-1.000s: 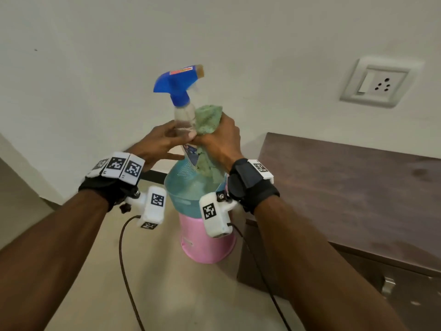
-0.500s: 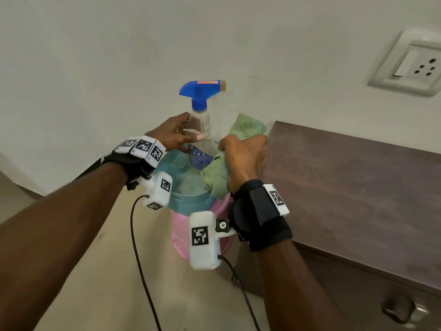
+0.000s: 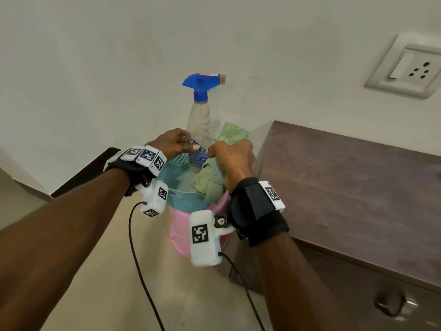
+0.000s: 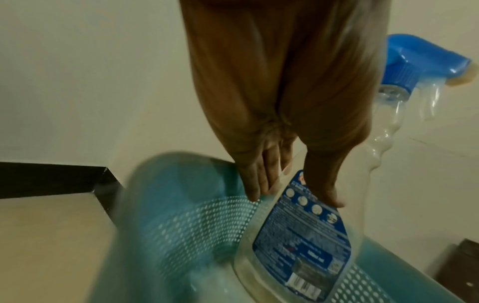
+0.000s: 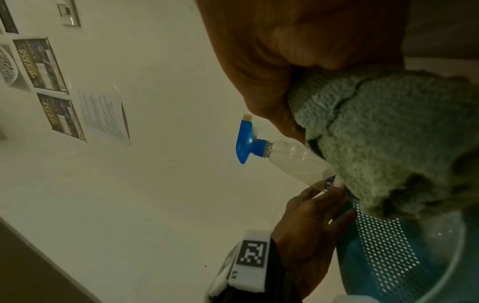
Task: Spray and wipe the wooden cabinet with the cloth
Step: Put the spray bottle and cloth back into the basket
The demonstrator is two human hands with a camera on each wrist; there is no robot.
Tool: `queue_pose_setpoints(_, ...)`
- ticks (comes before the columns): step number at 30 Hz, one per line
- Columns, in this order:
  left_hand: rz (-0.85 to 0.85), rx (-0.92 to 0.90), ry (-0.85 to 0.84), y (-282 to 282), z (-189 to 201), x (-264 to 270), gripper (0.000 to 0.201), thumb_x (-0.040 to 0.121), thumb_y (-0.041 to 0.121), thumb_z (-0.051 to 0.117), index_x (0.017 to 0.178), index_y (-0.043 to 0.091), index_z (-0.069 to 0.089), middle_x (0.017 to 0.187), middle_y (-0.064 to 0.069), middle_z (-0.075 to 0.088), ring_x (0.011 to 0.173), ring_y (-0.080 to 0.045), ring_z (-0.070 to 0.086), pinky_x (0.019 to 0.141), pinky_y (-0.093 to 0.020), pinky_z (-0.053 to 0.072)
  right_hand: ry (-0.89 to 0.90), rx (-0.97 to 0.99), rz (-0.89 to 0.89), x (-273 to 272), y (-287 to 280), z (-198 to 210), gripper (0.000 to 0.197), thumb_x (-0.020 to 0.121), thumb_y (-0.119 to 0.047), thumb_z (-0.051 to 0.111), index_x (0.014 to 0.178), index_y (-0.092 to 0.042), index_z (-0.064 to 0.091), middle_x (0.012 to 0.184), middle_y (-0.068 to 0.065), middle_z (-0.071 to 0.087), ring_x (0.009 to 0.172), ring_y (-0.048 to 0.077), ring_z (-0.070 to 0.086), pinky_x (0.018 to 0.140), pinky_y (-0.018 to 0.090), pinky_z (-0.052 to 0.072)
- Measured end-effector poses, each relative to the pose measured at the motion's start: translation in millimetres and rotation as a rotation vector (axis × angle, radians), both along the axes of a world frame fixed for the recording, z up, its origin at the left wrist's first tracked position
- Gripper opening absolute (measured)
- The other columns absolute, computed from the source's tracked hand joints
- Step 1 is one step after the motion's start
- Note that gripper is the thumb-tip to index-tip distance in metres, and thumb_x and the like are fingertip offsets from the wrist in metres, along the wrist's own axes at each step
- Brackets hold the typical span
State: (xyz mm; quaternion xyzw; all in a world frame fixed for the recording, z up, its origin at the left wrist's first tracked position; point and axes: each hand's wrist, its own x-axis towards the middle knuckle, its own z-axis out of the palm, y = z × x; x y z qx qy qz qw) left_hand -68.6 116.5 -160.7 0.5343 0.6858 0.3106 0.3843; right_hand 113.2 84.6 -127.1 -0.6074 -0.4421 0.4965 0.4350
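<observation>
Green cloth [image 3: 216,181] was bunched up in the right hand [image 3: 232,161], near the middle of the head picture. The fingers were squeezed tight around it, and part of it hung down into the blue basket [image 3: 177,189]. The basket sat on a pink bucket [image 3: 179,229] on the floor. A spray bottle [image 3: 199,123] with a blue top stood upright in the basket, just behind the hands. The left hand [image 3: 170,143] held the bottle low down, with its fingers and thumb pinching the sides by the blue label. The wooden cabinet [image 3: 346,187] filled the right side of the picture, just beside the bucket. A wall socket [image 3: 403,70] was at the upper right.
</observation>
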Motion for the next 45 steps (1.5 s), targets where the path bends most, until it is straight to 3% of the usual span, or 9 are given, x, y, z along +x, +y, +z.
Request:
queue_pose_setpoints(5,0.195,0.086,0.122,-21,5,-1,0.070,0.075,0.048,0.082,0.130,0.011,0.057,0.120,-0.005,0.068,0.109,-0.023,0.066,0.101,-0.039,0.050,0.281,-0.119,0.064,-14,-14,5,0.065,0.036,-0.016,0.079,0.097,0.003,0.065,0.101,0.019,0.069,0.086,0.032,0.069,0.074,0.045,0.061)
queue_pose_setpoints(9,0.093,0.100,0.045,-54,20,17,0.046,0.096,0.055,0.054,0.092,0.012,0.069,0.081,-0.001,0.068,0.072,-0.012,0.063,0.069,-0.025,0.049,0.458,-0.182,0.159,-15,-23,10,0.035,0.068,0.002,0.073,0.102,0.006,0.067,0.097,0.022,0.073,0.085,0.034,0.072,0.079,0.049,0.060)
queue_pose_setpoints(14,0.036,-0.141,-0.416,-91,25,25,0.068,0.093,0.068,0.039,0.108,0.008,0.067,0.095,-0.008,0.070,0.089,-0.021,0.065,0.077,-0.032,0.054,0.356,-0.200,0.185,-24,-40,7,0.040,0.061,-0.005,0.079,0.100,-0.001,0.069,0.092,0.017,0.074,0.083,0.034,0.073,0.079,0.054,0.059)
queue_pose_setpoints(19,0.031,-0.135,-0.568,-110,32,26,0.069,0.098,0.061,0.039,0.135,0.006,0.057,0.121,-0.014,0.066,0.109,-0.025,0.064,0.094,-0.041,0.056,0.407,-0.282,0.332,-18,-43,22,0.032,0.085,-0.010,0.072,0.114,0.000,0.064,0.097,0.016,0.072,0.090,0.031,0.070,0.083,0.045,0.058)
queue_pose_setpoints(25,0.012,-0.127,-0.628,-117,43,18,0.048,0.096,0.045,0.056,0.124,0.006,0.064,0.110,-0.011,0.071,0.099,-0.021,0.069,0.086,-0.035,0.060,0.365,-0.339,0.421,-13,-29,31,0.046,0.086,-0.032,0.071,0.123,-0.005,0.064,0.115,0.016,0.069,0.107,0.033,0.066,0.101,0.054,0.047)
queue_pose_setpoints(30,0.158,-0.052,-0.655,-108,42,4,0.049,0.100,0.038,0.054,0.132,0.002,0.061,0.128,-0.017,0.068,0.120,-0.030,0.064,0.102,-0.041,0.051,0.200,-0.343,0.393,-6,-21,27,0.041,0.088,-0.022,0.070,0.124,-0.007,0.056,0.097,0.012,0.069,0.081,0.027,0.068,0.057,0.039,0.060)
queue_pose_setpoints(34,0.147,-0.107,-0.566,-104,45,-5,0.047,0.097,0.046,0.056,0.119,0.006,0.068,0.114,-0.014,0.075,0.102,-0.025,0.071,0.089,-0.036,0.056,0.274,-0.289,0.316,-4,-10,19,0.038,0.088,-0.008,0.066,0.124,-0.001,0.055,0.099,0.014,0.068,0.073,0.024,0.066,0.044,0.029,0.056)
queue_pose_setpoints(39,0.237,-0.033,-0.482,-93,41,-19,0.019,0.097,0.014,0.060,0.095,-0.004,0.067,0.093,-0.018,0.069,0.074,-0.022,0.065,0.061,-0.027,0.055,0.310,-0.364,0.425,-6,-18,15,0.031,0.090,-0.007,0.065,0.120,-0.003,0.058,0.099,0.013,0.068,0.088,0.026,0.066,0.075,0.040,0.059)
queue_pose_setpoints(45,0.277,-0.029,-0.511,-80,35,-23,0.040,0.090,-0.012,0.052,0.130,-0.009,0.054,0.126,-0.023,0.064,0.095,-0.027,0.065,0.062,-0.028,0.062,0.395,-0.228,0.289,-1,-4,16,0.021,0.084,0.017,0.058,0.102,0.006,0.061,0.088,0.017,0.067,0.070,0.029,0.067,0.057,0.039,0.059)
